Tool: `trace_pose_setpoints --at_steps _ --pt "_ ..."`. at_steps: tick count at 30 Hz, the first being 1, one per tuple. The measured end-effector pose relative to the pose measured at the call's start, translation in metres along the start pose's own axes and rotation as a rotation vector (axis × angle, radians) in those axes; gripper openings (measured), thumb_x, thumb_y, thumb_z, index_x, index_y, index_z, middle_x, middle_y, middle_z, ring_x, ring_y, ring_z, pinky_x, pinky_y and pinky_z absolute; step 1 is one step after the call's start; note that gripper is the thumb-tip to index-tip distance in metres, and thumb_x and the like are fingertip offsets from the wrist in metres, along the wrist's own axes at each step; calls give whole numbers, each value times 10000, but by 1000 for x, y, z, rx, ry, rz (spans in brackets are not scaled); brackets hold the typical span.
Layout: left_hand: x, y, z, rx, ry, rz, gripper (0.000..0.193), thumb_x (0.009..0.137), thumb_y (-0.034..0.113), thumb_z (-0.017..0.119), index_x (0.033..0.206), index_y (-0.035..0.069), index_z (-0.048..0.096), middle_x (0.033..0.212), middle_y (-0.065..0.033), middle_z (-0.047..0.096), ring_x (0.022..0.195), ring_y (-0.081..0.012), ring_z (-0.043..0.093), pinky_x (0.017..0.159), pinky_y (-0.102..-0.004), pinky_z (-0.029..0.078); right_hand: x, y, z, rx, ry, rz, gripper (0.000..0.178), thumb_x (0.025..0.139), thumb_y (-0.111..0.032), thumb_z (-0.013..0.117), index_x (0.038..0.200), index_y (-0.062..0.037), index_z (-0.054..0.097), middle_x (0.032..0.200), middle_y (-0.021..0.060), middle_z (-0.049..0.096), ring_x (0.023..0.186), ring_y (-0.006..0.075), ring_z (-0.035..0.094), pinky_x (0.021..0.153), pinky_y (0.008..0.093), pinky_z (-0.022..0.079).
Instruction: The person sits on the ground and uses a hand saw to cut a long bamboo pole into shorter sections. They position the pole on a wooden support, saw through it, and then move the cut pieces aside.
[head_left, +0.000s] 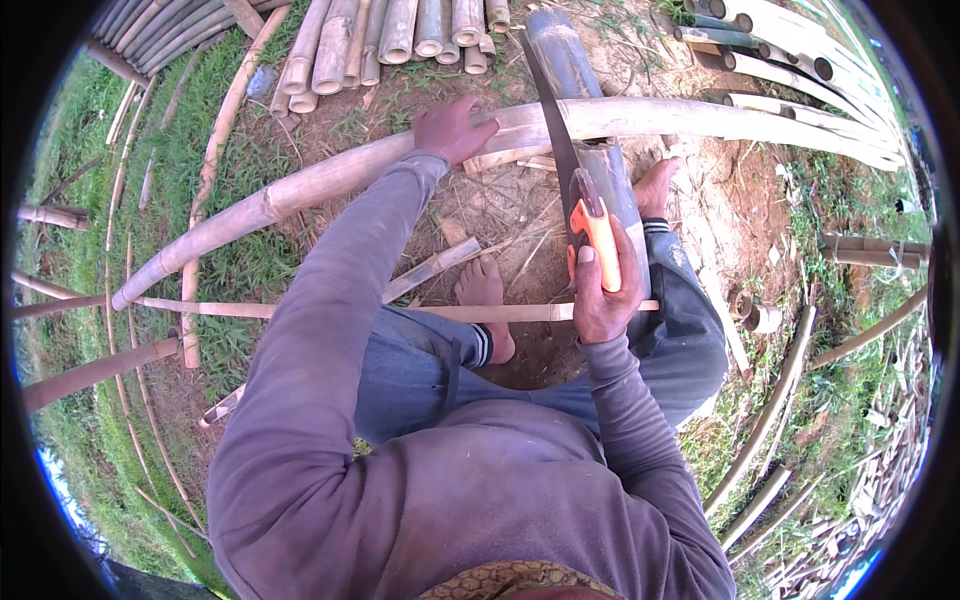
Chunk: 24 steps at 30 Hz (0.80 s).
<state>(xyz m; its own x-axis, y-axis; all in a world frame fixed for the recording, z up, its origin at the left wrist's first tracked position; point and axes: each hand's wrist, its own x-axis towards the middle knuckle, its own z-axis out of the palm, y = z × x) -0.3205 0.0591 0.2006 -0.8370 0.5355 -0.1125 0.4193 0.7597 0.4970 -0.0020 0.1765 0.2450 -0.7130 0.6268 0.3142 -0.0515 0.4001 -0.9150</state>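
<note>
The right hand (608,300) is gripping a saw (566,160) — its blade (549,95) is crossing over a pole (330,182), where the left hand (455,130) is resting. The pole is lying across a log (565,50); cut bamboo (398,30) is lying beyond.

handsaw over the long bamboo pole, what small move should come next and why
Probably a short, light stroke of the handsaw on the bamboo pole: the right hand grips its orange handle, the blade crosses the pole in this view, and the left hand rests on the pole nearby. Blade contact is unclear.
</note>
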Motion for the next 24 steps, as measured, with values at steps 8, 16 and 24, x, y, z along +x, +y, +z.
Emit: trace_pose_setpoints --at_steps 8,16,24 --pt "32 23 18 -6 -137 -169 884 867 830 532 1369 129 733 1405 -173 719 1284 -382 681 1137 -557 465 -18 -1 -6 -134 -92 -83 540 996 -94 728 1482 72 562 1357 245 705 1211 326 736 1010 395 580" --pt "20 37 10 62 -98 -215 953 844 879 500 1324 95 752 1364 -179 735 1264 -397 688 1100 -528 495 -22 5 -6 -113 -98 -95 541 987 -65 722 1485 71 560 1351 247 706 1191 324 743 1003 387 583" --pt "9 42 2 83 -98 -115 892 912 820 506 1438 122 683 1448 -202 680 1342 -392 646 1115 -487 490 -55 0 -31 -67 -105 -5 522 1004 -99 718 1468 81 562 1306 227 734 1137 294 761 979 381 602"
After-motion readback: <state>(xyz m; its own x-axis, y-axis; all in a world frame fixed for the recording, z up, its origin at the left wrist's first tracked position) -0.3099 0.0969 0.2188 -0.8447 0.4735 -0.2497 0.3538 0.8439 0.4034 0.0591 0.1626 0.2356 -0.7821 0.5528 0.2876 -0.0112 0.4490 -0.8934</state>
